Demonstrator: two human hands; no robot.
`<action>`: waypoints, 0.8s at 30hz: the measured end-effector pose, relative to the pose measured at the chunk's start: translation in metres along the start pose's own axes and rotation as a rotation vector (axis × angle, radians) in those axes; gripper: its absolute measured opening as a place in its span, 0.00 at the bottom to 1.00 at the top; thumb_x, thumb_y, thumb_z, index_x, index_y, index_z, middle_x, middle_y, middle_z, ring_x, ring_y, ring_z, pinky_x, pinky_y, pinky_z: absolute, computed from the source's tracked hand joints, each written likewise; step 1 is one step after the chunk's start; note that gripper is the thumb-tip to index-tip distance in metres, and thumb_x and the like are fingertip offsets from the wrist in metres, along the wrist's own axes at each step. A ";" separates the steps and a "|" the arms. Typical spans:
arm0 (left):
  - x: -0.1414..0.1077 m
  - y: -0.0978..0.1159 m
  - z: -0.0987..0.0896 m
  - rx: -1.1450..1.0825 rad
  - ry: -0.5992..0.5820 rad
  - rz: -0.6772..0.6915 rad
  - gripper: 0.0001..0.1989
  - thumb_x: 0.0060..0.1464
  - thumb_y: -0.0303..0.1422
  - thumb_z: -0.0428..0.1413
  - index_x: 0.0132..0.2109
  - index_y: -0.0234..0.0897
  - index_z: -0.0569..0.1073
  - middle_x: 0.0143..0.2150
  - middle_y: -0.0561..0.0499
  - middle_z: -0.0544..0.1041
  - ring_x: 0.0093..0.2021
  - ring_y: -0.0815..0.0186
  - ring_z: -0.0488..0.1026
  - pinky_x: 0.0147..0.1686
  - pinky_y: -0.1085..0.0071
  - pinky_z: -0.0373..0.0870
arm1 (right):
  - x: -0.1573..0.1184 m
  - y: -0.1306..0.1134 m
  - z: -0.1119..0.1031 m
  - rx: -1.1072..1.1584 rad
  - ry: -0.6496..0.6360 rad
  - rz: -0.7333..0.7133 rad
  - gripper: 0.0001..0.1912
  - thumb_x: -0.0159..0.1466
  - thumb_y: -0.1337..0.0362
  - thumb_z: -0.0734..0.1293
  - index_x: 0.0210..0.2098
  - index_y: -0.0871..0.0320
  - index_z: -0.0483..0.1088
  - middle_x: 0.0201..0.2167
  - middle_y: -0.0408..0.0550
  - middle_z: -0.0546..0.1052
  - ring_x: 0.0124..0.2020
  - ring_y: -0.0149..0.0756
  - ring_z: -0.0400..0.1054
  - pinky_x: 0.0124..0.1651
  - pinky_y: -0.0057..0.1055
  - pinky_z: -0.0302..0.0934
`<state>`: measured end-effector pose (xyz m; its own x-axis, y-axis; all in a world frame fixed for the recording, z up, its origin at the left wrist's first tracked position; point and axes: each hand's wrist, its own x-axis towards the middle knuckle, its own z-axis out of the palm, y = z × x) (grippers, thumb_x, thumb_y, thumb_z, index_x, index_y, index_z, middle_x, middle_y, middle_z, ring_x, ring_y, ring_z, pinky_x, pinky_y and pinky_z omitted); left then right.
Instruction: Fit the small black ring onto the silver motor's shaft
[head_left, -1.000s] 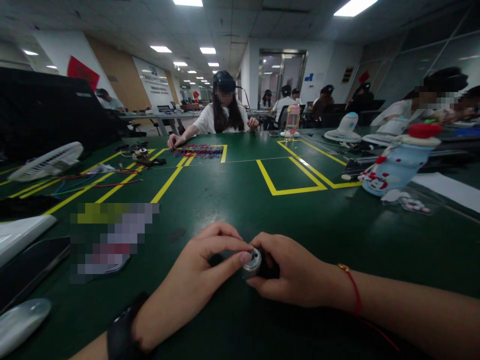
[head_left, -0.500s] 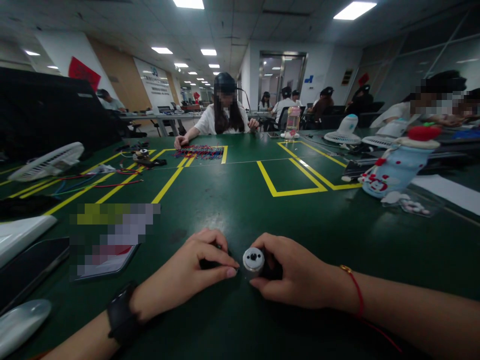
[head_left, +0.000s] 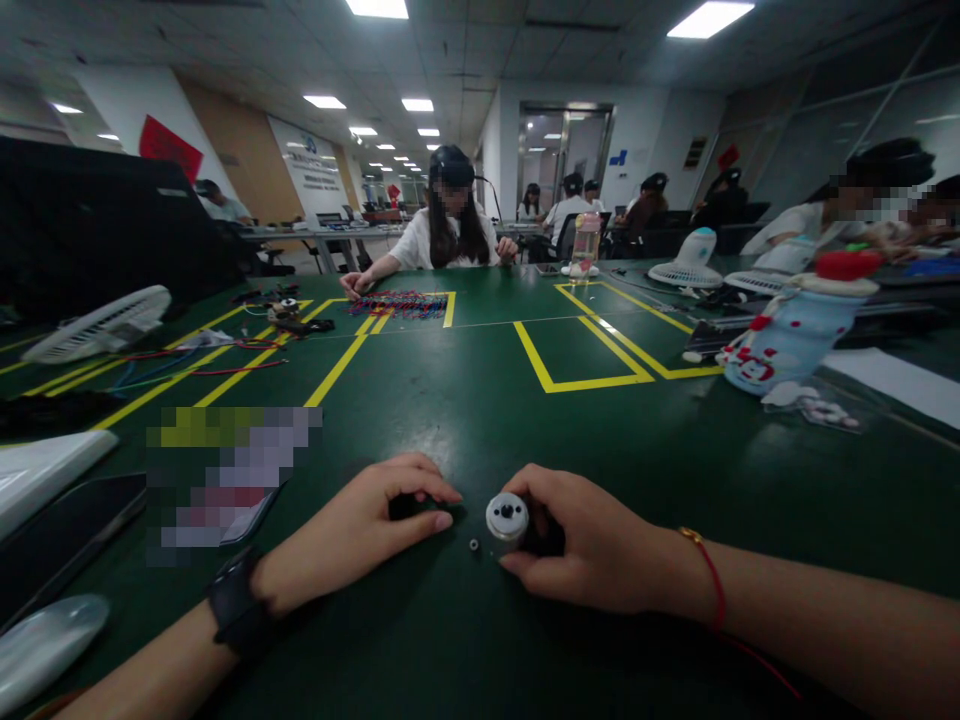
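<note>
My right hand (head_left: pixel 577 535) is closed around a small cylindrical motor (head_left: pixel 507 520), with fingers behind it and the thumb in front. The motor stands upright on the green table, its silvery end face with dark holes and a dark centre turned up. Just left of the motor's base lies a tiny metal ring-shaped part (head_left: pixel 473 545), too small to name exactly. My left hand (head_left: pixel 390 515) rests beside it, thumb and fingers apart with nothing between them. Its fingertips are a short way up and left of the ring, not touching it.
A blurred flat item (head_left: pixel 232 480), a dark phone-like slab (head_left: pixel 71 545) and a mouse (head_left: pixel 52 655) lie at left. A blue bottle (head_left: pixel 799 330) stands at right. Across the green table (head_left: pixel 450 400), a person (head_left: pixel 454 225) sits by a pile of coloured wires (head_left: pixel 401 304).
My left hand has let go of the tiny ring-shaped part, opened its pinch and drawn back left; the ring now lies in view on the table. My right hand and motor stay put.
</note>
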<state>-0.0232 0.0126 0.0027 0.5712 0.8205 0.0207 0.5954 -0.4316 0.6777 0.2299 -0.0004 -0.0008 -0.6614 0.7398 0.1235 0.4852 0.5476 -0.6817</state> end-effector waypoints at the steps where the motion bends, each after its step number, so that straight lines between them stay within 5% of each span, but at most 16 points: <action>1: -0.001 0.001 0.001 0.010 -0.003 0.013 0.07 0.57 0.33 0.57 0.44 0.44 0.76 0.43 0.53 0.72 0.43 0.63 0.70 0.44 0.68 0.65 | 0.000 0.000 0.000 0.000 0.001 -0.003 0.17 0.55 0.63 0.69 0.43 0.57 0.65 0.32 0.43 0.72 0.27 0.31 0.62 0.27 0.27 0.54; 10: -0.002 0.018 0.015 0.035 0.031 0.082 0.04 0.56 0.34 0.58 0.39 0.45 0.78 0.40 0.53 0.72 0.42 0.63 0.69 0.44 0.66 0.65 | 0.002 0.001 0.002 0.021 0.021 -0.019 0.16 0.54 0.65 0.69 0.42 0.58 0.65 0.31 0.43 0.71 0.27 0.30 0.62 0.27 0.26 0.54; 17: 0.002 0.043 0.012 -0.052 0.302 0.096 0.07 0.59 0.32 0.56 0.43 0.47 0.77 0.37 0.53 0.69 0.37 0.66 0.69 0.37 0.70 0.65 | 0.002 -0.001 0.001 0.003 0.008 -0.036 0.15 0.55 0.63 0.69 0.40 0.58 0.65 0.31 0.43 0.70 0.26 0.30 0.61 0.26 0.26 0.53; 24: 0.002 0.055 0.019 0.031 0.255 0.129 0.07 0.59 0.32 0.55 0.41 0.46 0.77 0.35 0.53 0.69 0.36 0.65 0.68 0.35 0.69 0.64 | 0.004 0.002 0.004 -0.038 0.019 -0.056 0.13 0.56 0.62 0.69 0.38 0.58 0.64 0.30 0.43 0.69 0.26 0.30 0.60 0.26 0.26 0.52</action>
<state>0.0211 -0.0164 0.0261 0.4851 0.8240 0.2926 0.5459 -0.5468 0.6349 0.2260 0.0022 -0.0039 -0.6771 0.7148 0.1749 0.4691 0.6024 -0.6458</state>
